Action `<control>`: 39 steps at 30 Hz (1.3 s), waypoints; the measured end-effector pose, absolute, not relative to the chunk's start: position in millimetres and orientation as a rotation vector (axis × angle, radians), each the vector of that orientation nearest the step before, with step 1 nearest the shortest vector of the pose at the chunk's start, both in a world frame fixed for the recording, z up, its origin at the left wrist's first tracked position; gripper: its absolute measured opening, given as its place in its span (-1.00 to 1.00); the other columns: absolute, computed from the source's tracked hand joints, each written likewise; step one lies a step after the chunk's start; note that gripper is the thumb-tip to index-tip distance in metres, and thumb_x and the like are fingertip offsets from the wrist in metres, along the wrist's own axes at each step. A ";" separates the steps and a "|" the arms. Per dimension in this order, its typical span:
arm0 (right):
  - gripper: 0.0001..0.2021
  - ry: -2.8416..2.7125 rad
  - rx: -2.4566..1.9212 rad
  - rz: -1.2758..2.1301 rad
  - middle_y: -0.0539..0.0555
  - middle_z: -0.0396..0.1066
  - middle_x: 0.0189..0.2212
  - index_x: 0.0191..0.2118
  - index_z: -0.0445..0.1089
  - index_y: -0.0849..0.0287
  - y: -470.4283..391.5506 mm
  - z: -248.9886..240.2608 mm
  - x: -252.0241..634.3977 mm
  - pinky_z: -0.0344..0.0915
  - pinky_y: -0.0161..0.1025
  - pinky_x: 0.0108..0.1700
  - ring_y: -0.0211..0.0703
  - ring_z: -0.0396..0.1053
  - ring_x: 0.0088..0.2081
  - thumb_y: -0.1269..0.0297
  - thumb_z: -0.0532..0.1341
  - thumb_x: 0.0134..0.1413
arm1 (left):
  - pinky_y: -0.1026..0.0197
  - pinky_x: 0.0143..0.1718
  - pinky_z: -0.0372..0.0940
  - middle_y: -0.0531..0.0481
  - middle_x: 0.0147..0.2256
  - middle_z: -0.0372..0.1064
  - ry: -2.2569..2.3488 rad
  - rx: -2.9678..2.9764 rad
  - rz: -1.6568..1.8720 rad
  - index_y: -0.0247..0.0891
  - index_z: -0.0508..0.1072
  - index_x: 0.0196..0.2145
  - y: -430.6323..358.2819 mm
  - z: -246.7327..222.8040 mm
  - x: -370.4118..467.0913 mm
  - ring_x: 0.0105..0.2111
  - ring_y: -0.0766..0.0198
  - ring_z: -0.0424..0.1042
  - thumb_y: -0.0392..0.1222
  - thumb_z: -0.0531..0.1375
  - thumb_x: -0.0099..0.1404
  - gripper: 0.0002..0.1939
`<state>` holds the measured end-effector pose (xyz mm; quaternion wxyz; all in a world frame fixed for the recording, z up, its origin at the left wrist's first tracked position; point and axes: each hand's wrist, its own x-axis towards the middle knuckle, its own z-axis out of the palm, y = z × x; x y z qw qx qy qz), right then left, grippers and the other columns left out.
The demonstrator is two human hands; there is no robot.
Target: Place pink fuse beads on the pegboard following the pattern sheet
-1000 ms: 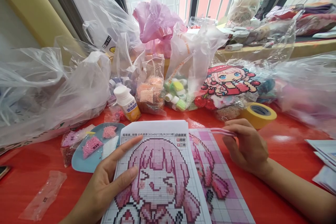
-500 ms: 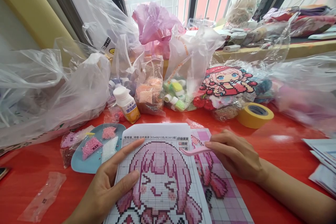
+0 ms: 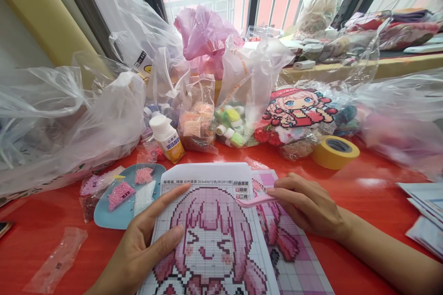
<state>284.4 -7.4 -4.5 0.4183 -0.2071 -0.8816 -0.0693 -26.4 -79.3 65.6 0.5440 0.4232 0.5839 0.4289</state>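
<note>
A printed pixel chart (image 3: 207, 249) of a pink-haired figure lies on the red table. My left hand (image 3: 148, 235) rests on its left side, index finger and thumb spread apart. Pinched in my right hand (image 3: 304, 203) is a pair of pink tweezers (image 3: 256, 200), its tip over the upper right part of the chart. Beneath the chart's right side, partly covered, lies a pink and white checked sheet with a beaded figure (image 3: 287, 239). A blue plate (image 3: 107, 214) left of the chart bears small bags of pink and white beads.
Behind the chart stand a white-capped bottle (image 3: 166, 140), bags of beads (image 3: 197, 124) and a finished pixel figure (image 3: 301, 108). Yellow tape (image 3: 335, 152) sits at right, papers (image 3: 425, 221) beyond my right arm. An empty clear packet (image 3: 57, 260) lies at lower left.
The tweezers in my right hand have shifted very slightly to the left and down over the chart. My left hand has stayed in place.
</note>
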 end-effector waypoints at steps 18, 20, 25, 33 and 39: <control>-0.62 -2.230 -0.509 -0.159 0.08 0.36 -0.30 0.11 0.24 0.19 -7.2 -1.3 283.0 0.37 -0.35 -0.39 -0.27 0.35 -0.35 0.57 0.03 0.21 | 0.20 -0.02 0.43 0.13 0.18 0.38 1.395 1.002 1.046 0.08 0.53 0.03 -80.8 67.9 -21.3 0.29 -0.10 0.14 -0.04 0.38 0.11 -0.52; -0.63 -2.229 -0.505 -0.160 0.09 0.36 -0.30 0.09 0.24 0.21 -7.2 -1.0 282.6 0.36 -0.35 -0.38 -0.27 0.34 -0.35 0.59 0.04 0.20 | 0.22 -0.01 0.42 0.13 0.17 0.39 1.394 1.009 1.039 0.08 0.53 0.02 -80.8 68.0 -21.4 0.28 -0.08 0.17 -0.03 0.38 0.12 -0.53; -0.65 -2.168 -0.543 -0.164 0.07 0.36 -0.34 0.07 0.25 0.19 -7.3 -3.0 282.1 0.33 -0.34 -0.41 -0.26 0.35 -0.38 0.58 0.03 0.20 | 0.20 0.03 0.39 0.09 0.15 0.43 1.400 1.012 1.039 0.06 0.53 0.03 -80.7 68.3 -22.2 0.21 -0.06 0.31 -0.04 0.37 0.12 -0.52; -0.80 -1.610 -0.970 0.329 -0.07 0.18 -0.57 -0.42 0.17 0.08 -5.8 5.8 272.3 0.21 -0.29 -0.56 -0.29 0.19 -0.59 0.28 0.10 0.27 | 0.20 -0.05 0.44 0.06 0.09 0.49 1.346 0.947 1.051 0.07 0.49 0.08 -80.1 68.4 -23.0 0.05 0.00 0.48 -0.06 0.38 0.12 -0.46; -0.76 -1.405 -0.949 1.300 0.12 0.49 -0.28 -0.35 0.31 0.16 -30.9 45.2 236.3 0.46 -0.15 -0.24 -0.16 0.47 -0.30 0.10 0.26 0.12 | 0.10 0.10 0.35 0.01 0.10 0.48 1.319 0.986 1.152 0.02 0.46 0.11 -84.7 75.8 -20.4 0.10 -0.03 0.44 -0.07 0.39 0.10 -0.41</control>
